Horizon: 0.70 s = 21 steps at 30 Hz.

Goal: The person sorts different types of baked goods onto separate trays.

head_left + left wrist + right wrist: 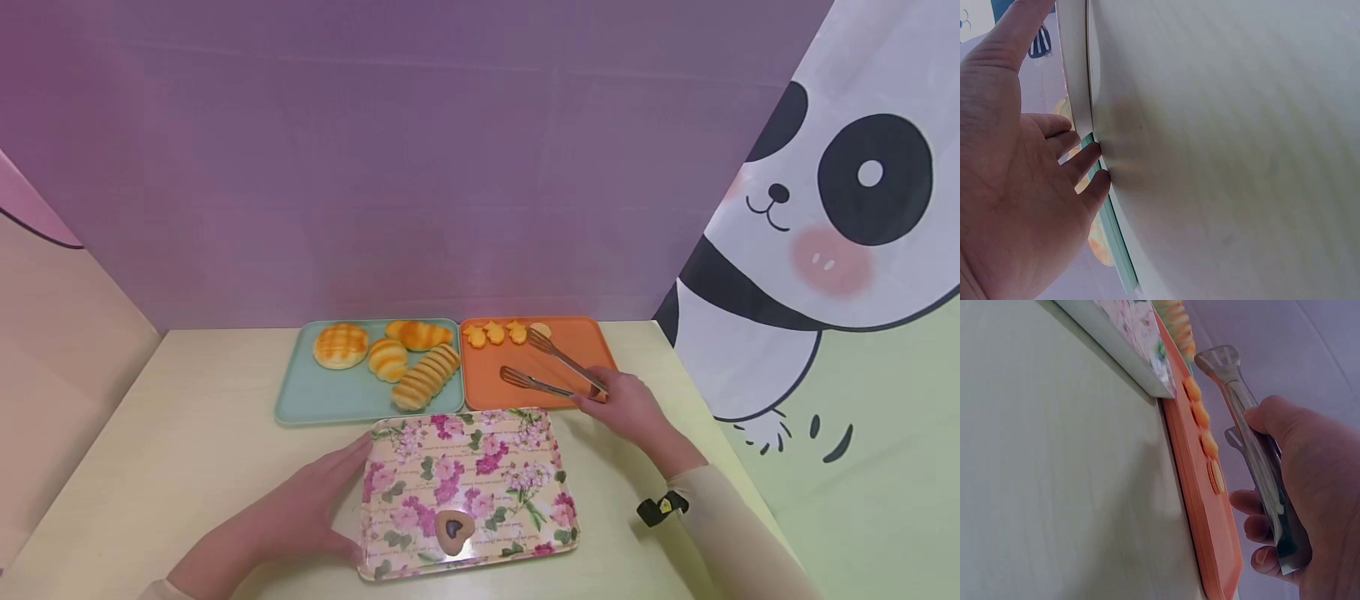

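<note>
My right hand (626, 407) grips metal tongs (572, 364) at the handle end. The spread tong heads hang over the orange tray (581, 342), one overlapping a pale round cookie (542, 329) in the head view. Nothing shows between the tong heads. In the right wrist view, thumb and fingers lie round the tongs (1254, 444). My left hand (307, 508) has its thumb and fingers spread along the left edge of a floral tray (525, 521). A brown heart-shaped cookie (463, 523) with a dark heart centre lies near that tray's front edge.
Three small orange pineapple-shaped pieces (495, 333) line the orange tray's back edge. A blue-green tray (315, 404) beside it holds several breads, among them a round bun (341, 346) and a ridged loaf (426, 377). A purple wall (375, 192) rises behind the table (187, 417).
</note>
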### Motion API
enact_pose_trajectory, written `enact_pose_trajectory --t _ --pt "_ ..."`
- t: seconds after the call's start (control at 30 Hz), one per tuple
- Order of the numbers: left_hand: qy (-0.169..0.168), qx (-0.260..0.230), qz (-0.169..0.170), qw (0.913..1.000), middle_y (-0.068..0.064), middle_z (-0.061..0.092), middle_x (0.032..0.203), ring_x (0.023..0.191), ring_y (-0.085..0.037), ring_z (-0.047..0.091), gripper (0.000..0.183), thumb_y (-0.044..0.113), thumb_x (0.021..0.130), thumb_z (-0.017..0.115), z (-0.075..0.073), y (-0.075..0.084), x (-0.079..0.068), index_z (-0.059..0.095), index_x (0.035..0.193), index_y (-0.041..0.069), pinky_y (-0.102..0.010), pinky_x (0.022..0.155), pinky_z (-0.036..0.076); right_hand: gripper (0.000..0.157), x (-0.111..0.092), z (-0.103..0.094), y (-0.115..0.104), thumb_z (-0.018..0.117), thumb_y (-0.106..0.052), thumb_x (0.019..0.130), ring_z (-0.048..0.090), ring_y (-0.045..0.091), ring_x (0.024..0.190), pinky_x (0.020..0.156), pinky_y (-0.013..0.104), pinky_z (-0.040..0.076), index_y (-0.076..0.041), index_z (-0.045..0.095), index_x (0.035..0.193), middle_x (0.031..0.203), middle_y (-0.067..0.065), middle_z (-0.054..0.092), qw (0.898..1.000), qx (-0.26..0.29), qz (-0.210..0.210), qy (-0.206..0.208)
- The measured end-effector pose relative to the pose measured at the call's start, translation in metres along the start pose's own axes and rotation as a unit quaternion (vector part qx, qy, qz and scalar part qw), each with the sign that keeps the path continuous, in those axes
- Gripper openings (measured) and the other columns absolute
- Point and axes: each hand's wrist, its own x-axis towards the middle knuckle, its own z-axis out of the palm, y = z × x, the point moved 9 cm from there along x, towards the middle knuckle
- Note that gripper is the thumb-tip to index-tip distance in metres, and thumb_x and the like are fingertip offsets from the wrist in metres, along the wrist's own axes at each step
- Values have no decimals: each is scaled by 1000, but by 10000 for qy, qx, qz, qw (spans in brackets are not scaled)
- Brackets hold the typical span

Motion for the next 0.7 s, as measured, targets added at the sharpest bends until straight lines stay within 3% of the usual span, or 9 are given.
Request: enact_pose_trajectory --t 0.23,0.7 --pt "-43 -53 -107 9999 -15 23 183 164 -47 28 148 82 64 88 2 -3 0 27 175 6 -66 130 31 55 -10 4 -14 86 -38 98 49 11 60 51 28 43 -5 71 139 95 -2 73 9991 24 -412 8" --pt "-16 -71 -127 9999 -13 21 183 165 -46 27 149 83 63 87 1 -4 0 26 176 7 -65 130 30 37 -31 17 -48 89 -29 96 45 3 58 48 24 42 -10 74 123 93 -2 68 9893 378 -1362 -373"
